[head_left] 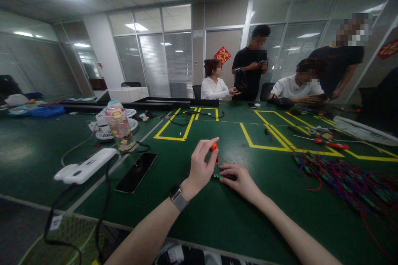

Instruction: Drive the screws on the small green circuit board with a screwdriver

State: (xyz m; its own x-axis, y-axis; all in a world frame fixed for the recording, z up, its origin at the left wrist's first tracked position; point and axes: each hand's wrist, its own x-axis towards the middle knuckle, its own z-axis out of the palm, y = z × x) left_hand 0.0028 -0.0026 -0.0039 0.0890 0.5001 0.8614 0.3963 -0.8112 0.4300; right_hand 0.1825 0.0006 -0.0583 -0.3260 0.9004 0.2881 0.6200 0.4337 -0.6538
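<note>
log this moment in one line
left hand: holds orange-handled tool, pointing down at small green board | right hand: at board's right edge | smartphone: on green table

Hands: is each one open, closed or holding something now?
Left hand: closed, holding screwdriver.
Right hand: at the board; grip cannot be told.
</note>
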